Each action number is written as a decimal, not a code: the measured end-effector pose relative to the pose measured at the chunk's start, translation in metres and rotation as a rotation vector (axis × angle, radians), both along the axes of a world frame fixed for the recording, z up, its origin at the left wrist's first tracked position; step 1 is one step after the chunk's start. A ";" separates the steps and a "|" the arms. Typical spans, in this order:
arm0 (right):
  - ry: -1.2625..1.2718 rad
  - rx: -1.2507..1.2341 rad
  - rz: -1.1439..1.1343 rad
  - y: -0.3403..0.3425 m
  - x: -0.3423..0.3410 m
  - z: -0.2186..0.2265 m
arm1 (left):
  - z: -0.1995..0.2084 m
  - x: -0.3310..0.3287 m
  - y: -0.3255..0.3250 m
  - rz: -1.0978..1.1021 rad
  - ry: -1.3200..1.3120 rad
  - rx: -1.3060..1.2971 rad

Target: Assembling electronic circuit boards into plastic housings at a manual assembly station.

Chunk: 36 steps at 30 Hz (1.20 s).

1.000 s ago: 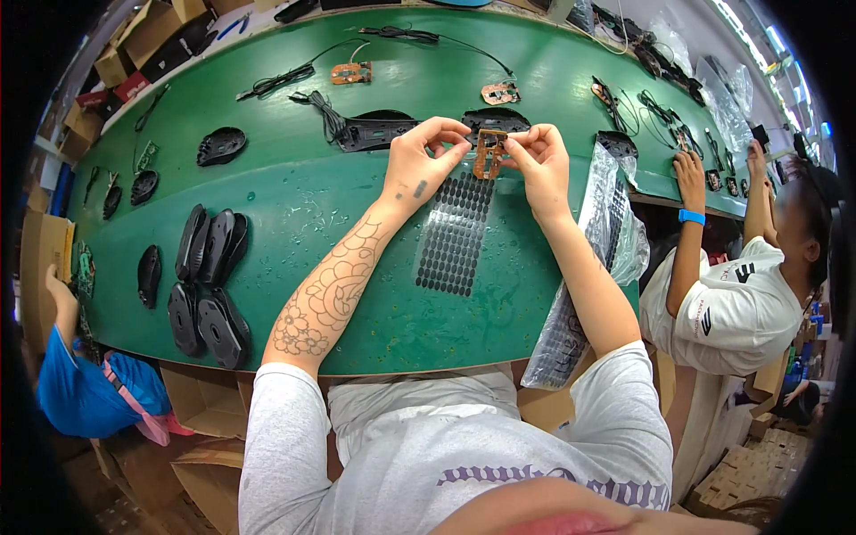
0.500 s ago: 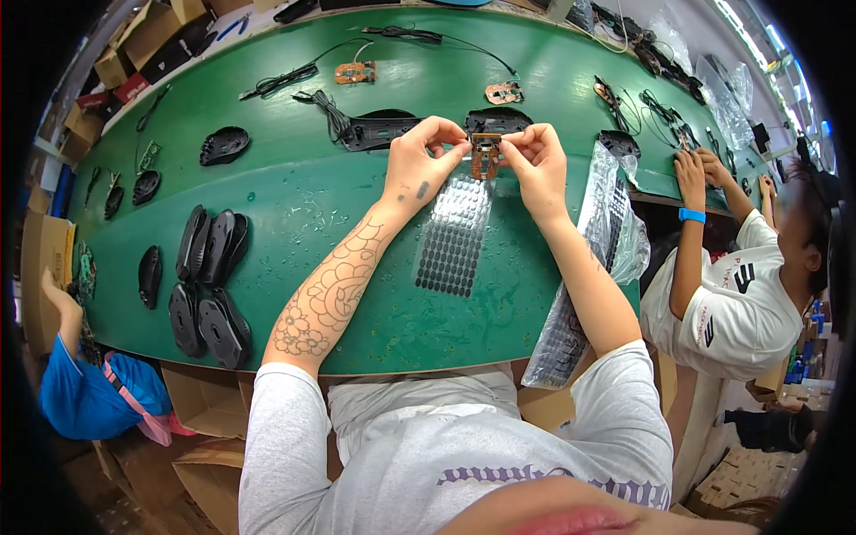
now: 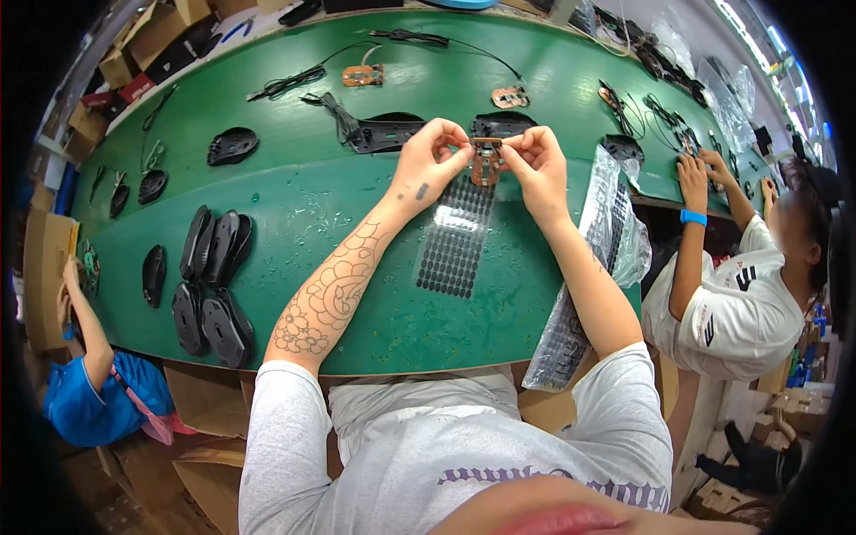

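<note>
- The person's left hand [image 3: 431, 160] and right hand [image 3: 538, 168] hold together one small brown circuit board with dark parts [image 3: 485, 169], in front of the chest, above the far end of the sheet described below.
- On each hand, the thumb and the index finger pinch one side of the board near its far edge; the other fingers are curled. This two-sided grip probably serves to have the board steady and its middle free to see.
- Under and nearer than the board lies a clear sheet with rows of black ovals [image 3: 450, 250], flat and between the forearms, perhaps so that it is easy to reach.
- Just beyond the hands rest two open black plastic shells, one long [image 3: 388, 134] and one rounder [image 3: 504, 123]; farther, two orange-brown boards with black cables [image 3: 364, 76] [image 3: 510, 96] lie apart, maybe so that the cables do not tangle.
- At the left, curved black plastic shells [image 3: 214, 285] are grouped closely, which seems to save room.
- The bench [image 3: 312, 201] is green and smooth, with small shiny drops; a crinkled clear plastic bag [image 3: 562, 343] lies by the right forearm.
- Around, a co-worker with a blue wristband [image 3: 692, 217] works at the right, another in blue clothing [image 3: 102, 401] is at the left, and open cardboard boxes [image 3: 209, 397] stand below.
</note>
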State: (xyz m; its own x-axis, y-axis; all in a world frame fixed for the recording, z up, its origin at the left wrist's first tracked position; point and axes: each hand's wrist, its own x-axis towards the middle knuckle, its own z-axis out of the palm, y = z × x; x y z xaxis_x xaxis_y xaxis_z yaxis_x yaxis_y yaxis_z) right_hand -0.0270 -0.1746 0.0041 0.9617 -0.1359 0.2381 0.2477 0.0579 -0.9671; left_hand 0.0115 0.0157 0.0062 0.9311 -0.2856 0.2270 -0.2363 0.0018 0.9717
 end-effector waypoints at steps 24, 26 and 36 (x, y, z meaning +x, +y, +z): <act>0.090 -0.002 0.029 0.011 -0.006 0.006 | 0.178 0.129 0.249 0.638 -1.330 1.180; 0.089 -0.026 0.043 0.010 -0.005 0.007 | 0.143 0.125 0.261 0.431 -0.772 1.175; 0.094 -0.053 0.061 0.014 -0.002 0.007 | 0.084 0.143 0.265 0.199 -0.238 1.219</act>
State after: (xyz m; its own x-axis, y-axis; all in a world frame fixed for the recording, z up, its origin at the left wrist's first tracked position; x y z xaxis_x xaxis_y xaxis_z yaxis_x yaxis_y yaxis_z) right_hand -0.0287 -0.1603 0.0110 0.9862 -0.0656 0.1522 0.1537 0.0181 -0.9880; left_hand 0.1543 0.2812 0.0901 0.9543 -0.2872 0.0828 -0.2989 -0.9210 0.2498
